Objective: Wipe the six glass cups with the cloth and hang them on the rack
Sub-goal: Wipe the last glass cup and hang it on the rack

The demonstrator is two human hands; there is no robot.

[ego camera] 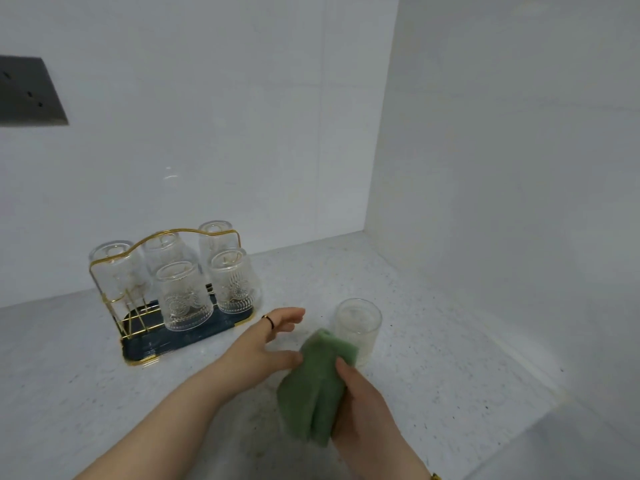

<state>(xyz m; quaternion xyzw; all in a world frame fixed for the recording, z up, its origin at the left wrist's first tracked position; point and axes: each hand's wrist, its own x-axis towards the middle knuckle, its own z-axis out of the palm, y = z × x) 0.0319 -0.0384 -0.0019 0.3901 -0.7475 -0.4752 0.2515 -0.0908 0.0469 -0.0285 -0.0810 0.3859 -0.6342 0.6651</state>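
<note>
Right hand (pixel 363 403) grips cloth (pixel 311 386); left hand (pixel 266 341) extends forward, fingers spread.

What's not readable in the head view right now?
Head view:
- Loose cup: lower side hidden by the green cloth; clean or smeared, too blurred to tell.
- Right hand: fingers behind the cloth, only the thumb shows.
- Back cups on the rack: seen through the front cups, pegs unclear.
- Dark wall plate: cut off by the left edge.

The cup's (pixel 360 320) base is hidden (behind the cloth (pixel 317 379)).
</note>
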